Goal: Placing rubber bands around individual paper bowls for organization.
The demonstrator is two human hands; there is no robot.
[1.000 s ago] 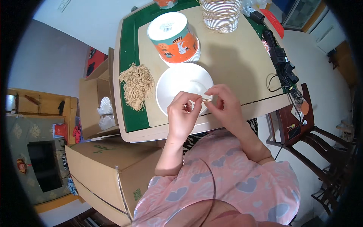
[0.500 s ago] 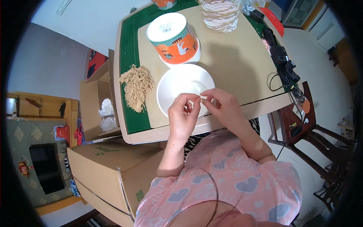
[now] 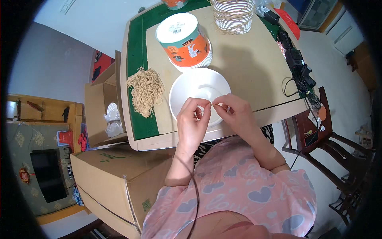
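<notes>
A white paper bowl (image 3: pixel 195 87) lies on the tan board of the table. Over its near rim my left hand (image 3: pixel 193 123) and my right hand (image 3: pixel 234 113) meet, fingertips pinched together on a thin pale string (image 3: pixel 213 104) between them. To the left of the bowl a heap of tan strings (image 3: pixel 145 89) rests on the green mat. Behind the bowl stands an orange and white paper tub (image 3: pixel 184 38) on a stack of white bowls.
A stack of white bowls bound with string (image 3: pixel 232 15) stands at the far edge. Black cables and devices (image 3: pixel 296 65) lie along the table's right side. Cardboard boxes (image 3: pixel 115 179) sit at the lower left, a dark wooden chair (image 3: pixel 330 139) at the right.
Both hands stay over the bowl's near rim; the fingertips have shifted slightly while working the string.
</notes>
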